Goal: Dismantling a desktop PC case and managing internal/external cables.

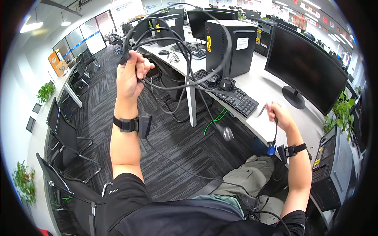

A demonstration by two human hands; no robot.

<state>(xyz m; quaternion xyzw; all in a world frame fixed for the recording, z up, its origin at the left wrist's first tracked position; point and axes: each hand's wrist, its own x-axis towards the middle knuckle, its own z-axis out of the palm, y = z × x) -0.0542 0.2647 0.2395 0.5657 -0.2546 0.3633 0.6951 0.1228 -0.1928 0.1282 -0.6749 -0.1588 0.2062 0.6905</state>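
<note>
My left hand [132,74] is raised at the left, its fingers closed around several dark cables [185,85]. They sweep out in wide loops over the desk edge. A black plug [124,58] sticks out at the thumb side of that hand. Below the loops a blurred plug end [226,133] dangles above the floor. Lower at the right, in front of the desk, my right hand [279,115] pinches a thin black cable. From it hangs a blue video connector [271,149]. Whether both hands hold the same cable I cannot tell.
On the white desk [260,80] stand a black computer tower [228,51], a black keyboard [236,101] with dark items on it, and a monitor [305,65]. Another tower [328,169] is close by my right arm. Chairs [67,145] line the left; green cables [214,120] hang below the desk.
</note>
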